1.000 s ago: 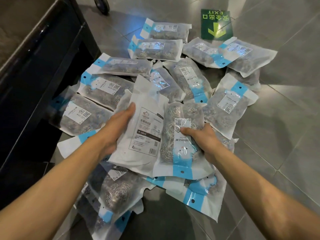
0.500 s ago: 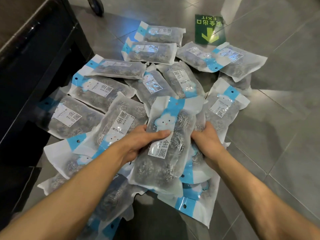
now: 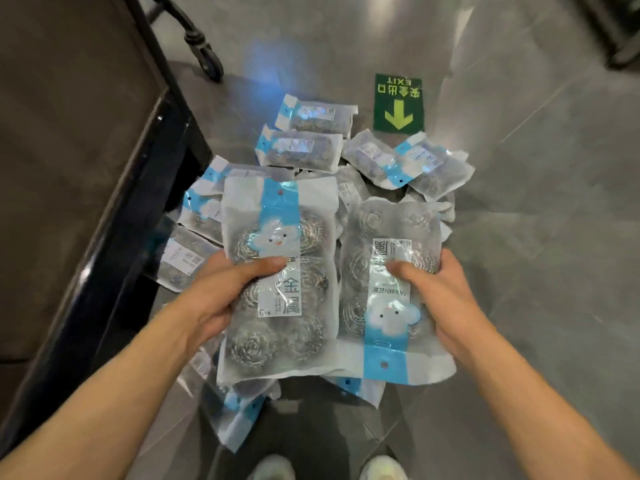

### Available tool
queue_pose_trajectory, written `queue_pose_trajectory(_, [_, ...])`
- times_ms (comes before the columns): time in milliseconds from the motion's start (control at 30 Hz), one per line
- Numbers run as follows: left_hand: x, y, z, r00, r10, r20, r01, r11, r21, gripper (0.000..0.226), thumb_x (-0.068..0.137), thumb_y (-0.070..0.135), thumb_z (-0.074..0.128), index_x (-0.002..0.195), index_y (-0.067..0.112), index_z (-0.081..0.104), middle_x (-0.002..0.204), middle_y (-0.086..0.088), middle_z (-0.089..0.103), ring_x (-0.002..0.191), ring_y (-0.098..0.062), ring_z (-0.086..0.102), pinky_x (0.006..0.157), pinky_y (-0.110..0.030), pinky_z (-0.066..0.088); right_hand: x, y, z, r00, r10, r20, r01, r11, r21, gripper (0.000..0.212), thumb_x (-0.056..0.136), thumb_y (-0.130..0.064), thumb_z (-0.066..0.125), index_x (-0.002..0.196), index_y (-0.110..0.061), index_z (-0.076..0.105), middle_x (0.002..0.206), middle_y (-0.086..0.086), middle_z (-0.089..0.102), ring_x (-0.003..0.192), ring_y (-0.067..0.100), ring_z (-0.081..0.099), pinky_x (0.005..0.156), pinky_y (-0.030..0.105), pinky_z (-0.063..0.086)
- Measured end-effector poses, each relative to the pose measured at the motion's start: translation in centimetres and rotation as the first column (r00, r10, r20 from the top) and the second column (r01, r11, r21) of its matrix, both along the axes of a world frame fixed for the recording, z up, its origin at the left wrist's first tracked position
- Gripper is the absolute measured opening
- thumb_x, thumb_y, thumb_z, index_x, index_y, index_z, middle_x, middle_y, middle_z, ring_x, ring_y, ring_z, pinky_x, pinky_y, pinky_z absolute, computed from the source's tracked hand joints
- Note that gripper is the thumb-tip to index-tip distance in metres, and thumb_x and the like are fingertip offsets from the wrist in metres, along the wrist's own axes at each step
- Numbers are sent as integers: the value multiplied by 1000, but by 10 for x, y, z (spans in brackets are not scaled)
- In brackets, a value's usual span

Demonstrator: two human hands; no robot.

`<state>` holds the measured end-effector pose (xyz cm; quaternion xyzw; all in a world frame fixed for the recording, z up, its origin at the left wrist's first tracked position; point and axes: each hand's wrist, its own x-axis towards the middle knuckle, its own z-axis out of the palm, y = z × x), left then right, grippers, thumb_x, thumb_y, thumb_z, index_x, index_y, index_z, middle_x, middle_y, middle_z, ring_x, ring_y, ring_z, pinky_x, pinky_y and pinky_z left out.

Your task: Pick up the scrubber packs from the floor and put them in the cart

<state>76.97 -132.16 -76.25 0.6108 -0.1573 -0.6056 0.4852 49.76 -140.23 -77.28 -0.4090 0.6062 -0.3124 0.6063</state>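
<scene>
The grey tiled floor (image 3: 536, 271) fills most of the view. At the left stands the dark cart (image 3: 69, 168), with its black frame edge running diagonally and one black wheel (image 3: 207, 62) at the top. A loose heap of scrubber packs (image 3: 301, 152) lies on the floor just beside the cart, between it and the green exit sign (image 3: 398, 103), which is stuck flat on the tiles at the far side of the heap. Some packs overlap each other, and a few more lie close to the person's feet.

Above the heap, the person holds two packs side by side, raised off the floor. The left hand (image 3: 221, 296) grips the left pack (image 3: 280, 271) at its left edge; the thumb lies across the front label and the other fingers are curled behind, hidden. This pack has its blue band at the far end. The right hand (image 3: 440, 296) grips the right pack (image 3: 391, 282) at its right edge in the same manner, thumb pressed on the label, fingers behind. This pack is turned the other way, with the blue band near the person. The two packs are touching or almost touching along their inner edges. Steel wool coils are visible through the clear plastic.

At the bottom edge, the toes of two light shoes (image 3: 382, 469) are visible.
</scene>
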Motion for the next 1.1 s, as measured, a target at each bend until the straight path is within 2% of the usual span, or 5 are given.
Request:
queue_pose_trajectory(167, [2,16,205,998,-7,58,10,999,-47,44,70,2,79,113,8,73,102,-14,79,84,-24,78,65,-34,63,-1,14,203,1000,15,19,-15,1000,0,55,79,-13,87,126,-20,60,114,1,78,102,23,76,95,51,59])
queue_pose_trajectory(333, [2,23,435,993,-11,119,27,991,-134,35,76,1,79,110,8,74,101,-14,80,91,-30,77,73,-38,64,-4,22,441,997,62,37,-59,995,-80,43,83,-7,83,117,-19,59,98,0,81,85,19,79,69,35,64])
queue_pose_trajectory(533, [-8,38,640,974,3,225,62,959,-278,37,76,4,82,112,7,75,106,-14,79,103,-35,74,93,-49,59,-2,46,650,996,87,14,-83,981,-177,46,81,-10,85,120,-14,60,107,9,80,93,27,78,86,49,63])
queue_pose_trajectory(767, [-14,59,749,967,-41,251,132,926,-355,31,79,9,84,109,12,76,101,-11,80,97,-29,77,93,-50,59,-9,84,762,999,-4,47,17,961,-277,45,81,-12,85,118,-19,60,101,3,81,86,23,79,77,43,64])
queue_pose_trajectory(1100, [-49,54,788,930,-278,242,349,875,-336,34,80,9,80,114,11,73,102,-10,80,94,-29,77,85,-44,61,-66,142,792,945,-302,123,324,912,-252,46,80,-11,85,119,-18,62,101,3,81,90,24,79,83,47,62])
